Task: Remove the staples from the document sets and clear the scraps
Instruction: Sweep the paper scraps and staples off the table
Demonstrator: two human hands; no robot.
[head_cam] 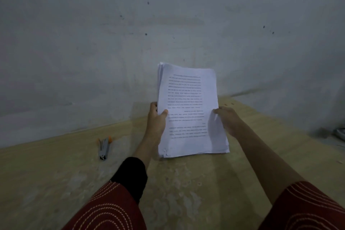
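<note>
A thick stack of white printed pages (188,110) is held up off the wooden table, text upside down to me. My left hand (157,117) grips its left edge, thumb on the top sheet. My right hand (226,119) holds the right edge, fingers behind the pages. The stack's near left corner (165,152) looks crumpled and dog-eared; any staple there is too small to make out. A grey staple remover with orange tips (104,147) lies on the table to the left, apart from both hands.
The light wooden table (186,183) runs up against a grey wall (168,24) right behind the stack. At the far right edge some pale object (340,133) is partly cut off. Red patterned sleeves cover both my upper arms.
</note>
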